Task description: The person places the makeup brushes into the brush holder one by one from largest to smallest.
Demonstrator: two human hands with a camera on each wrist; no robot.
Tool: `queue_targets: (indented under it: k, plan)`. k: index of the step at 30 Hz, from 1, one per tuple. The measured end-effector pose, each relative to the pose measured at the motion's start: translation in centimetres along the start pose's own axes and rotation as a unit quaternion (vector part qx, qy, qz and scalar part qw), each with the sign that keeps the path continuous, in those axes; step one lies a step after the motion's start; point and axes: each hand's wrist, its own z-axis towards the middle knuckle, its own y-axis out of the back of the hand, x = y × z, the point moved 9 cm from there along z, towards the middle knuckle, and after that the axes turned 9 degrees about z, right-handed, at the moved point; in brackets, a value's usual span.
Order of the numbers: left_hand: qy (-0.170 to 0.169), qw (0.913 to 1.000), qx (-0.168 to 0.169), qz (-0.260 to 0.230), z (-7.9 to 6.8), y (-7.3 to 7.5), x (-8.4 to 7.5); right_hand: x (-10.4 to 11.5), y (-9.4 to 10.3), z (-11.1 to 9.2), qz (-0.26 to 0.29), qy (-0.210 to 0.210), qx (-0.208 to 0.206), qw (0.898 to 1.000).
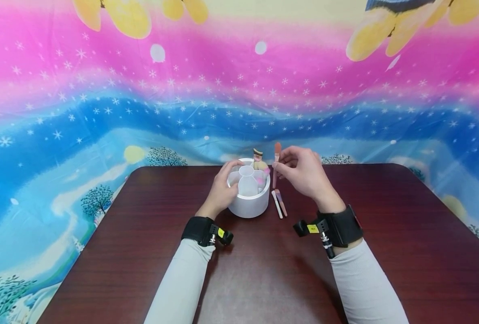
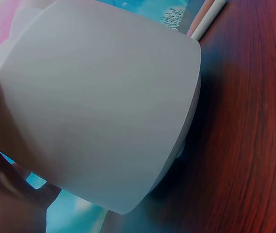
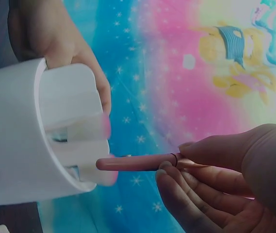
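Observation:
My left hand [image 1: 221,191] grips the rim of a white round divided organizer [image 1: 248,208] standing on the table. In the left wrist view, the organizer's smooth outer wall [image 2: 99,102] fills most of the picture. Just right of the organizer, my right hand [image 1: 304,173] pinches a makeup brush [image 1: 277,150] with a pink handle and orange-brown bristles. The brush is upright, bristles uppermost, and the right wrist view shows its handle end [image 3: 128,163] near the organizer's opening. Pink-tipped items [image 3: 106,127] and a small piece with a dark cap-like top [image 1: 257,154] stand in its compartments.
Two more brushes lie side by side right of the organizer, one with a white handle [image 1: 277,204] and one pinkish [image 1: 281,202]. Behind the dark red wooden table [image 1: 154,252] hangs a colourful patterned cloth [image 1: 223,90].

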Motion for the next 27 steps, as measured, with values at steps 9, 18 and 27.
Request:
queue_targets:
  k: [9,18,27]
  plan:
    - [0.003,1.0000,0.000,0.002,-0.1,0.0,0.0,1.0,-1.4,-0.2,0.012,0.022,0.017,1.000]
    - [-0.001,1.0000,0.001,0.000,-0.1,0.1,-0.1,1.4,-3.2,-0.4,0.021,0.038,0.056,0.997]
    - [-0.002,1.0000,0.003,0.000,-0.1,0.1,-0.4,1.4,-4.3,-0.4,0.022,0.041,0.072,0.996]
